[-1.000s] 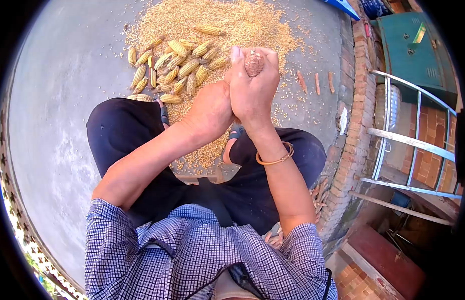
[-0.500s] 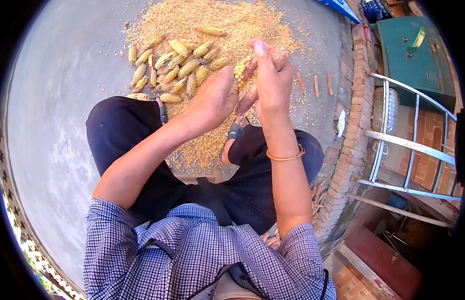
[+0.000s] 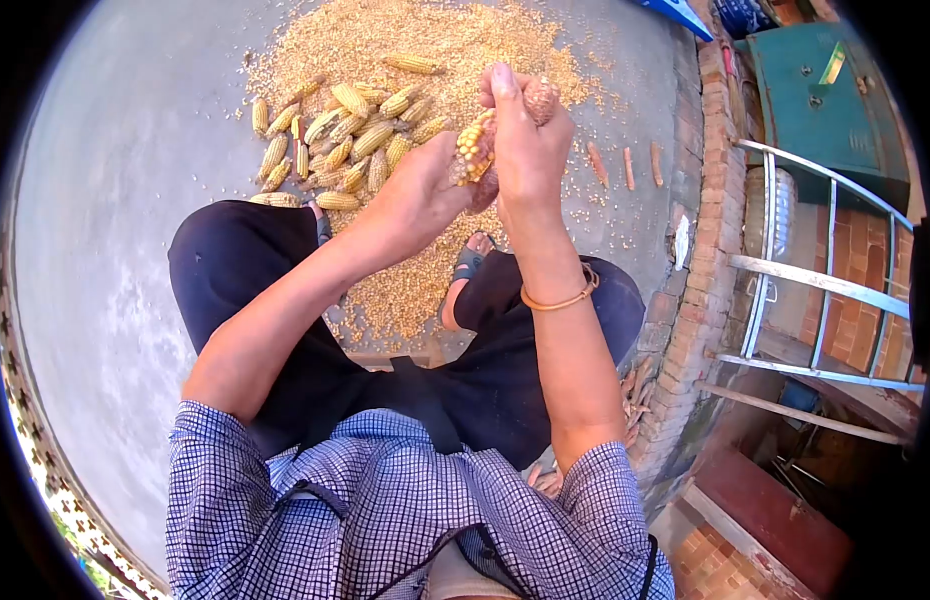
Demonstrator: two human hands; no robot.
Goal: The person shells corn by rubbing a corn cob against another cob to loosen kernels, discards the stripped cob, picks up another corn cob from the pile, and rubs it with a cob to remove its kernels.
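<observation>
My left hand (image 3: pixel 422 195) is closed around a corn cob (image 3: pixel 474 148) that has yellow kernels on part of it and bare patches elsewhere. Against it, my right hand (image 3: pixel 533 150) grips a bare reddish cob (image 3: pixel 541 100), whose end sticks out above the fingers. The two cobs touch between my hands. Beyond them on the ground lies a pile of corn ears (image 3: pixel 370 135), beside and partly on a wide spread of loose kernels (image 3: pixel 435 30). More kernels (image 3: pixel 400 300) lie between my feet.
Several bare cobs (image 3: pixel 630 168) lie on the grey floor (image 3: pixel 115 200) at the right. A low brick edge (image 3: pixel 713 220) runs along that side. Past it are a metal ladder-like frame (image 3: pixel 830 285) and a green cabinet (image 3: pixel 815 110). Husks or cobs (image 3: pixel 640 400) lie near my right knee.
My hands were pressed together, then parted to show the kernelled cob. Since then my right hand has moved slightly left and the cob has turned in my left hand.
</observation>
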